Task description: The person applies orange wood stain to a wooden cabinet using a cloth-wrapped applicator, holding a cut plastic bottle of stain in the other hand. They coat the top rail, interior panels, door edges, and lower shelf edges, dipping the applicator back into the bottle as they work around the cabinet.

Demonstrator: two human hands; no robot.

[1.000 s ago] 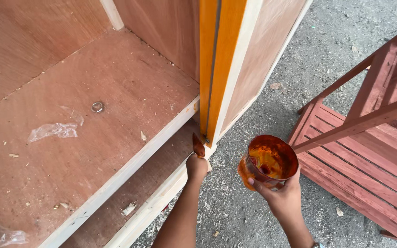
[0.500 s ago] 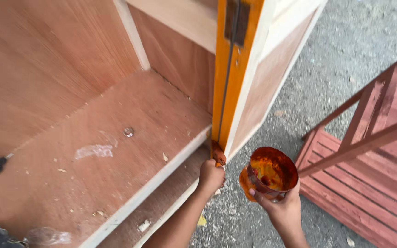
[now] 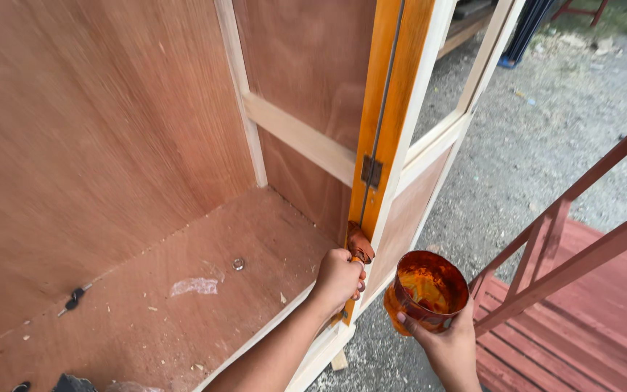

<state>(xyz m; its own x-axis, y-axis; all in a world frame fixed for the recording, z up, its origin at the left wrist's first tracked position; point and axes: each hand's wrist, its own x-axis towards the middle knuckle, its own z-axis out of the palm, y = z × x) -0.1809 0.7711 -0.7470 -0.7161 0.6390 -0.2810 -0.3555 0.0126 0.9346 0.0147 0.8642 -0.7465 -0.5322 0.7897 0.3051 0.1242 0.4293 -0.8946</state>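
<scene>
My left hand (image 3: 339, 279) is closed around a brush (image 3: 359, 245) pressed on the orange cabinet edge (image 3: 390, 116). My right hand (image 3: 448, 341) grips a cup (image 3: 427, 292) of orange stain, beside the red wooden frame (image 3: 582, 254)

This is an outdoor carpentry yard, a place where furniture is built and finished in the open. An unfinished plywood cabinet (image 3: 110, 145) stands on rough gravel ground (image 3: 546, 145), its pale raw framing partly coated in orange stain along the door edge (image 3: 393, 109). Sawdust, wood chips and a scrap of clear plastic (image 3: 194, 286) lie on the cabinet's bottom panel. Near the cabinet's right side sits a red-painted slatted wooden frame (image 3: 582, 305). A stain-smeared cup (image 3: 426, 290) and a stained brush (image 3: 359, 245) point to finishing work.
</scene>
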